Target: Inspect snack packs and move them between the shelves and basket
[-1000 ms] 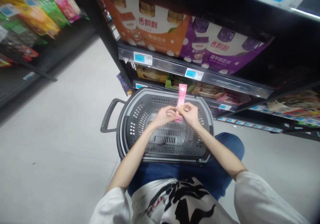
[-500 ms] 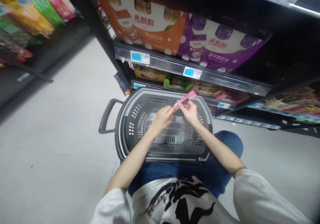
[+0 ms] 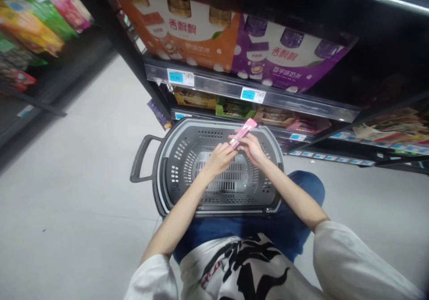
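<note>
A slim pink stick packet (image 3: 246,129) slants up to the right above the far side of a grey shopping basket (image 3: 177,188). My left hand (image 3: 219,160) is closed on its lower end, fingertips pinching it. Close by on the right, my right hand (image 3: 252,149) has its fingers bent around the packet's middle, with a fingertip showing past its left side. The basket stands against my knees, its slotted bottom visible below my hands. Its dark handle (image 3: 136,161) sticks out to the left.
Ahead is a black shelf with an orange milk tea box (image 3: 187,36) and a purple one (image 3: 284,56). Small cartons, including a green one (image 3: 234,107), sit on the lower shelf behind the basket. Bagged goods (image 3: 36,16) hang at the upper left. Pale floor (image 3: 73,179) lies left.
The packet has turned to a steeper angle, showing its broad pink face. My right fingers have shifted around it, while my left hand keeps its pinch. The view has moved slightly.
</note>
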Motion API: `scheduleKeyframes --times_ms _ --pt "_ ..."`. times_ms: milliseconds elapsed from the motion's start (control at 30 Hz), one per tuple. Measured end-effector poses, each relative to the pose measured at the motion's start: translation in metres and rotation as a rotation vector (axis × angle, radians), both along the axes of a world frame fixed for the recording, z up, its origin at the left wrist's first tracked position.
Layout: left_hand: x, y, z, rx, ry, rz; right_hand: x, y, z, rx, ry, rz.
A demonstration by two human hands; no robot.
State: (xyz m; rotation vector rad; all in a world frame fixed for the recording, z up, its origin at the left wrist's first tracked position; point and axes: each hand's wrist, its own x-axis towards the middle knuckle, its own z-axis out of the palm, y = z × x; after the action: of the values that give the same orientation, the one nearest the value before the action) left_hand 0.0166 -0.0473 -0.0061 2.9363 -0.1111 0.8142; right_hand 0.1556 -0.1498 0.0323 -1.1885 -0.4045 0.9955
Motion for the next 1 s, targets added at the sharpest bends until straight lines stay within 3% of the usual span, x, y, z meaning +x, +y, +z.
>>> scheduleKeyframes --times_ms 167,300,500,600,667,867,1000 --pt "-0.001 -0.001 0.001 -0.078 0.022 -0.012 0.0 0.0 0.001 -0.009 -0.004 -0.004" --pt "0.001 -0.004 0.004 -0.311 -0.086 -0.023 0.001 0.001 -0.001 -0.041 -0.03 -0.047" --pt "0.005 -0.009 0.014 -0.938 -0.207 0.115 0.002 0.002 -0.001 -0.01 -0.185 -0.08" --pt "0.006 -0.009 0.017 -1.397 -0.117 0.086 0.0 0.0 -0.001 -0.006 -0.256 -0.106" --pt "0.006 -0.008 0.018 -1.587 -0.058 0.059 -0.001 -0.001 -0.001 -0.013 -0.26 -0.115" --pt "0.006 -0.005 0.02 -1.589 -0.049 0.049 0.002 0.0 0.001 -0.058 -0.282 -0.131" --pt "0.004 -0.007 0.02 -1.631 0.043 -0.008 0.013 -0.015 0.018 -0.134 -0.3 0.01"
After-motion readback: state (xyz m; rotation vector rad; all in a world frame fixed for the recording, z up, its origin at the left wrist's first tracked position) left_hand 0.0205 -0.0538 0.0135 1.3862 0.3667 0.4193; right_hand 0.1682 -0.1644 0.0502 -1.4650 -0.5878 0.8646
